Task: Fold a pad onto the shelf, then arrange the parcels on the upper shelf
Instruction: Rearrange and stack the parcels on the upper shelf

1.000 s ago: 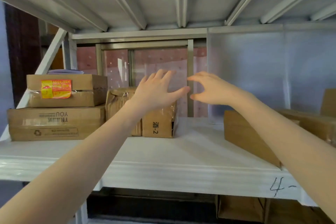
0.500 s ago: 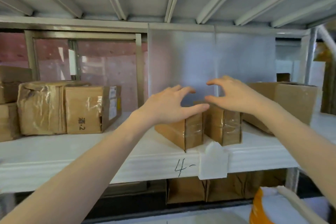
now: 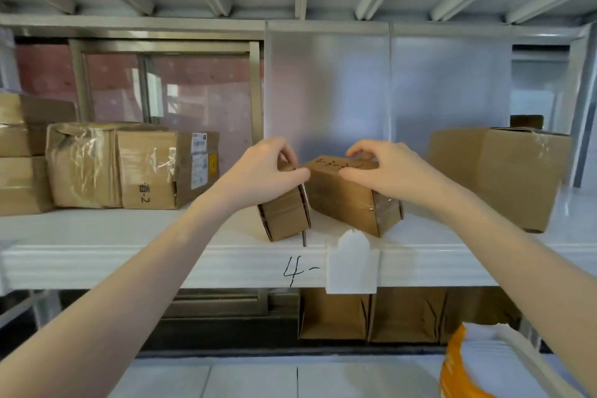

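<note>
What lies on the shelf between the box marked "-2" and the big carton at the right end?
In the head view, two small boxes: left hand grips one, right hand the other.

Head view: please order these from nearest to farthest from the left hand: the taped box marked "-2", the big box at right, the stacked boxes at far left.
1. Taped box marked "-2", just left of the left hand.
2. Big box, far right.
3. Stacked boxes, at the left edge.

We've got both arms raised and reaching forward; left hand (image 3: 268, 168) has fingers curled over the top, thumb pinching, and right hand (image 3: 384, 168) mirrors it just beside.
</note>
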